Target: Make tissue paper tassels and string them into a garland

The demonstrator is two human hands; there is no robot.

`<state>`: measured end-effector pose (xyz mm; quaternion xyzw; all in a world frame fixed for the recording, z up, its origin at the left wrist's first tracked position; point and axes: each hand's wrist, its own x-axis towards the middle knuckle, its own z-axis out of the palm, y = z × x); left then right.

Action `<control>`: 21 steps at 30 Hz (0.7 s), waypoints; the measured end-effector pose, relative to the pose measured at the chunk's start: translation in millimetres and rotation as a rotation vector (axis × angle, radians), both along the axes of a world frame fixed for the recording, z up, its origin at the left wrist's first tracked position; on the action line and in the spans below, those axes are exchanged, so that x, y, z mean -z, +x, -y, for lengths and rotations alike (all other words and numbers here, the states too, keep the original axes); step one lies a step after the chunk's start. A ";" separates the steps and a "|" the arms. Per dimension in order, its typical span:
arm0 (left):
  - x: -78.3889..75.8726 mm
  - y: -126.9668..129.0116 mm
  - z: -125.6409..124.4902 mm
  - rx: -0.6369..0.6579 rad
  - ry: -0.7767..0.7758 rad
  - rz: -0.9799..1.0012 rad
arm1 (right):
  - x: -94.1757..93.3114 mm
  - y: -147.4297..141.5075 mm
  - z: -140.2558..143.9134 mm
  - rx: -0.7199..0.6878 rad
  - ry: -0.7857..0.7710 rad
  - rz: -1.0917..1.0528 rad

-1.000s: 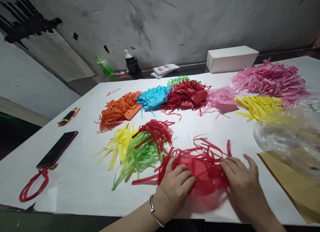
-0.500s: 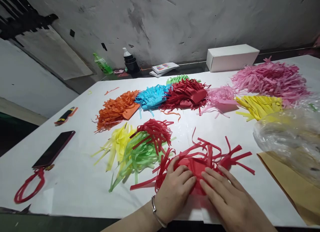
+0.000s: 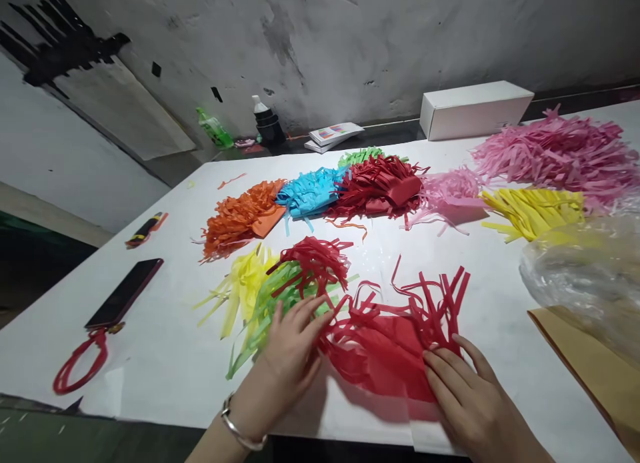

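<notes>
A sheet of red tissue paper [image 3: 390,350], its ends cut into thin strips, lies on the white-covered table in front of me. At its left end is my left hand [image 3: 293,346], fingers stretched and apart beside the red strips, a silver bracelet on the wrist. My right hand [image 3: 465,383] rests flat on the paper's right side, fingers extended. Just beyond my left hand lie a green fringed tissue bundle [image 3: 273,313], a yellow one [image 3: 243,283] and a small red one [image 3: 320,260].
Behind are fringed bundles in orange [image 3: 240,220], blue [image 3: 310,193], dark red [image 3: 380,186], pink [image 3: 555,156] and yellow [image 3: 535,210]. A phone [image 3: 125,293] and cutter [image 3: 145,230] lie left. Clear plastic [image 3: 575,270] and brown paper [image 3: 585,363] lie right. A white box [image 3: 475,113] stands behind.
My hands have moved apart from the middle of the red tissue paper, the left to its left end and the right to its right side. More of the sheet shows, and the view has shifted slightly.
</notes>
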<state>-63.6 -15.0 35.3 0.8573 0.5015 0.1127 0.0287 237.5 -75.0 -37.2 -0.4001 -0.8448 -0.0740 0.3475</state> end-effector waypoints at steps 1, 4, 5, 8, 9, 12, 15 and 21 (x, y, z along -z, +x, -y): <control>-6.4 7.9 3.8 0.074 0.007 0.066 | 1.4 -0.6 0.1 0.000 -0.001 -0.003; -11.7 43.3 11.8 0.344 -0.097 0.171 | 4.2 -2.3 -0.5 -0.018 0.006 -0.006; -7.1 54.4 12.1 0.437 -0.171 0.156 | 4.8 -2.7 -0.8 -0.024 0.001 -0.006; 19.8 70.1 4.7 0.440 -0.170 0.062 | 6.8 -2.8 -0.6 -0.020 -0.038 -0.019; 29.1 68.0 0.3 0.366 -0.123 0.022 | 7.4 -2.6 0.0 -0.016 -0.048 -0.025; 41.5 48.8 -11.3 0.097 0.002 -0.060 | 8.0 -2.0 2.3 -0.005 -0.058 -0.044; 30.3 34.5 -9.4 -0.044 0.104 -0.010 | 5.9 -3.2 4.2 0.006 -0.064 -0.051; 26.7 60.0 24.6 0.446 -0.012 0.102 | 4.6 -4.2 -0.9 -0.042 -0.038 -0.008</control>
